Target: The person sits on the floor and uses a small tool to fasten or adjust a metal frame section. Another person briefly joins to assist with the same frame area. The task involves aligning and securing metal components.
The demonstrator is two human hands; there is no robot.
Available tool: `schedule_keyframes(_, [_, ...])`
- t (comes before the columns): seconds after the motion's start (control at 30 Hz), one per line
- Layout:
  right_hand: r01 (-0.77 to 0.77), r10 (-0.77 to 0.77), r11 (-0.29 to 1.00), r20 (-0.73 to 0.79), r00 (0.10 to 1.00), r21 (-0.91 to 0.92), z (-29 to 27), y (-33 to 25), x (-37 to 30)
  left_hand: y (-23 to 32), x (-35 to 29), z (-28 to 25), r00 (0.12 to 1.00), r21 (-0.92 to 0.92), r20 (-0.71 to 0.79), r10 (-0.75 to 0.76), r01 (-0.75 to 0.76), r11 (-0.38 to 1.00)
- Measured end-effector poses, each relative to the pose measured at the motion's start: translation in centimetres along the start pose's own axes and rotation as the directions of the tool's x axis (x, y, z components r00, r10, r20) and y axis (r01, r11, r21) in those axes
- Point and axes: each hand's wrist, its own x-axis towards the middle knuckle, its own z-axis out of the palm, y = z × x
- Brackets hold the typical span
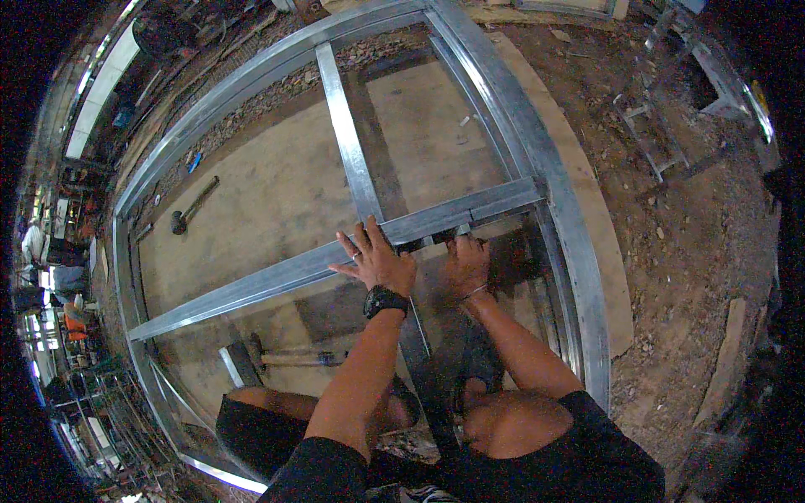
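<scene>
With the left hand (384, 264) taken as the clock centre and 12 o'clock pointing away from the person, the metal crossbar (503, 199) runs from between 8 and 9 o'clock to 2 o'clock across the large metal frame (551, 159). The left hand rests on the crossbar with its fingers spread apart. The right hand (468, 268), at 3 o'clock, sits at the near edge of the bar with its fingers curled; whether they are clamped on anything cannot be told, as the contact area is dark and partly hidden. A second metal bar (342, 126) extends from the crossbar between 11 and 12 o'clock. One hammer (199, 201) lies on the tan board (260, 210) between 9 and 10 o'clock; another hammer (293, 359) lies at 7 to 8 o'clock, near the person's knee. The crossbar is judged stiff and probably hollow, hence moderate in weight but awkward in length. Its smooth, shiny faces may slip under a flat palm, and cut edges may be sharp. Suitable holds are the broad upper face for pressing and both long sides, well apart, for lifting.
</scene>
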Motion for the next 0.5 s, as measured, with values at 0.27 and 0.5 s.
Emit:
schedule_keyframes(0.27, [-0.026,0.026,1.0,-0.038,0.999,-0.009,1.0,0.9,0.0,0.2,0.1,0.1,1.0,0.017,-0.017,-0.001,0.002,1.0])
schedule_keyframes(0.5, [-0.006,0.003,0.999,-0.083,0.997,-0.035,0.7,0.4,-0.2,-0.2,0.1,0.6,0.999,0.004,-0.045,0.007,-0.007,1.0])
